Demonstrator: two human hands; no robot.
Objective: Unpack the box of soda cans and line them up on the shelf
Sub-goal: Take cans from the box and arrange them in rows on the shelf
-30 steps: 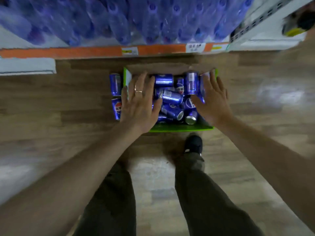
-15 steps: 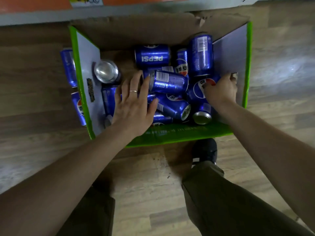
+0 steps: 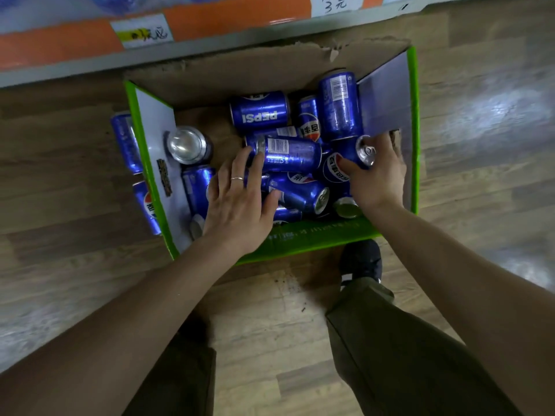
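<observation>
An open cardboard box (image 3: 312, 235) with green edges stands on the wooden floor, holding several blue Pepsi cans in a loose heap. My left hand (image 3: 240, 202) lies flat over the left of the heap, its straight fingers touching a lying can (image 3: 291, 153). My right hand (image 3: 380, 178) is at the box's right side, thumb and fingers curled round a blue can (image 3: 359, 153) whose silver top faces up. One can (image 3: 187, 144) stands upright by the left wall. The shelf edge (image 3: 228, 13), orange with price labels, runs just beyond the box.
Two blue cans (image 3: 126, 142) show just outside the box's left wall. My black shoe (image 3: 360, 262) and dark trouser legs are right in front of the box. Wooden floor extends to the left and right.
The view has dropped closer to the box. My right hand has closed round a can and brought its top into sight. My left hand stays flat on the cans.
</observation>
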